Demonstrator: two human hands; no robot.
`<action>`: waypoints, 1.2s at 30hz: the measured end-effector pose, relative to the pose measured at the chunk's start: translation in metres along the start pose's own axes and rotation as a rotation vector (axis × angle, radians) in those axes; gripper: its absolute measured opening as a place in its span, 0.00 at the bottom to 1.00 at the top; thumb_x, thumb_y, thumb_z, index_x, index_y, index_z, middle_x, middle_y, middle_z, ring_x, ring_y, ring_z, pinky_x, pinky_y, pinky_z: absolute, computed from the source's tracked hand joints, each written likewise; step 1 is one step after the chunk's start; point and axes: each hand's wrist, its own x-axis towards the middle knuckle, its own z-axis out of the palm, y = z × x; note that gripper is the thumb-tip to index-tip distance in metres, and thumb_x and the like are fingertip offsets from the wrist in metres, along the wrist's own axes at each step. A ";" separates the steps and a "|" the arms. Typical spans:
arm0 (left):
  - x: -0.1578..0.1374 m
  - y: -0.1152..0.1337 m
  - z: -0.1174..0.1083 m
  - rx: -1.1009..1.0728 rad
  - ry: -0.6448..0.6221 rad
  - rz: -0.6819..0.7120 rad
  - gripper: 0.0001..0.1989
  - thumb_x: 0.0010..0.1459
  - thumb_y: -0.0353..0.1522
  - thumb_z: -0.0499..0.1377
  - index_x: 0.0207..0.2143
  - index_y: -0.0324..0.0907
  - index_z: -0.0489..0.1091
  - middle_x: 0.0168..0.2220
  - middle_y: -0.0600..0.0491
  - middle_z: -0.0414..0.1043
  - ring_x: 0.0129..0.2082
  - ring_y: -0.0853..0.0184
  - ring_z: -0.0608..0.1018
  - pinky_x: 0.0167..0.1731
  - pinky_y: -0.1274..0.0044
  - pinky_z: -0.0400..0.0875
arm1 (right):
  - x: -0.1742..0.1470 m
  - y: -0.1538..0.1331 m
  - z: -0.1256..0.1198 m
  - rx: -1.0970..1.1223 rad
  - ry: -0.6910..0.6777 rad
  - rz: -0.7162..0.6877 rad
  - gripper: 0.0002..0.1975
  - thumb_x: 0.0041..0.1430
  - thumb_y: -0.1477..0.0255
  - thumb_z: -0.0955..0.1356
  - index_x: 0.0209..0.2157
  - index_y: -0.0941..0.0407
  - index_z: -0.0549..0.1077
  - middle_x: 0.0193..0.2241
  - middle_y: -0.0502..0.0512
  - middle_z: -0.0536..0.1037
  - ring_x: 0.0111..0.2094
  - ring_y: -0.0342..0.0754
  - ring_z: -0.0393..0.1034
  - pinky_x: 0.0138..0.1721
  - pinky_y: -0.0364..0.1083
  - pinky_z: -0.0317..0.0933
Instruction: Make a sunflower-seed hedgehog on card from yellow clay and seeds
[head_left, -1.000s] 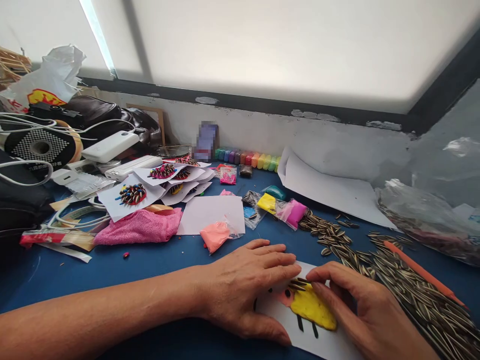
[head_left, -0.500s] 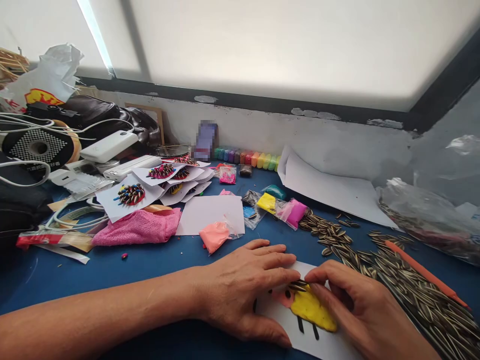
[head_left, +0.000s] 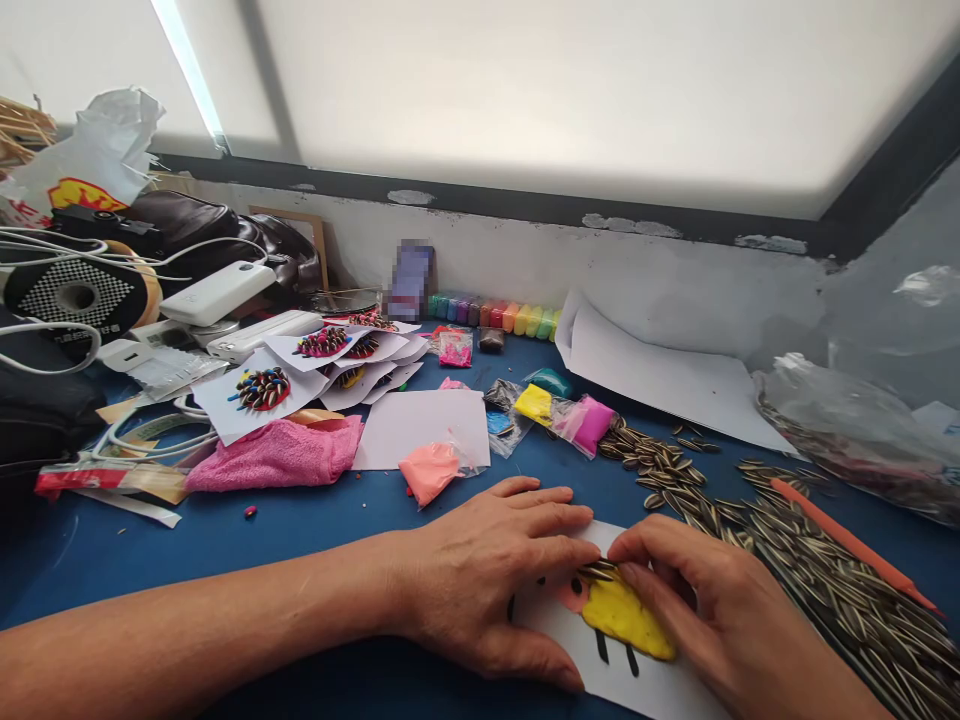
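The white paper (head_left: 611, 692) with the yellow clay (head_left: 626, 615) lies on the worktop (head_left: 315, 540), at five o'clock of the view. The left hand (head_left: 495, 580), at nine o'clock of the clay, lies over the paper, its fingers open. The right hand (head_left: 712, 590), at three o'clock, has thumb and forefinger close together beside dark seeds (head_left: 598, 570); whether they grip one, I cannot tell.
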 end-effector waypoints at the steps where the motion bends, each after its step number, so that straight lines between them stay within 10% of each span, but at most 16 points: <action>1: 0.000 0.000 0.000 0.001 -0.001 -0.001 0.37 0.59 0.53 0.62 0.62 0.41 0.64 0.64 0.41 0.63 0.64 0.49 0.65 0.66 0.60 0.50 | 0.000 0.000 -0.001 -0.003 -0.004 -0.006 0.12 0.64 0.70 0.62 0.31 0.50 0.75 0.27 0.48 0.78 0.27 0.43 0.74 0.28 0.42 0.66; 25: 0.002 0.003 -0.002 -0.015 0.003 -0.002 0.35 0.59 0.53 0.61 0.58 0.37 0.67 0.63 0.39 0.65 0.64 0.49 0.66 0.66 0.60 0.51 | 0.002 -0.004 -0.012 -0.042 0.093 -0.012 0.12 0.64 0.69 0.61 0.34 0.49 0.77 0.30 0.51 0.81 0.29 0.45 0.77 0.29 0.43 0.69; 36: 0.002 0.005 -0.005 -0.021 -0.005 -0.016 0.41 0.58 0.52 0.63 0.65 0.39 0.59 0.64 0.40 0.63 0.65 0.48 0.65 0.66 0.61 0.52 | 0.011 0.050 -0.033 -0.282 0.138 0.146 0.13 0.63 0.64 0.63 0.35 0.52 0.78 0.34 0.55 0.82 0.33 0.52 0.78 0.32 0.50 0.70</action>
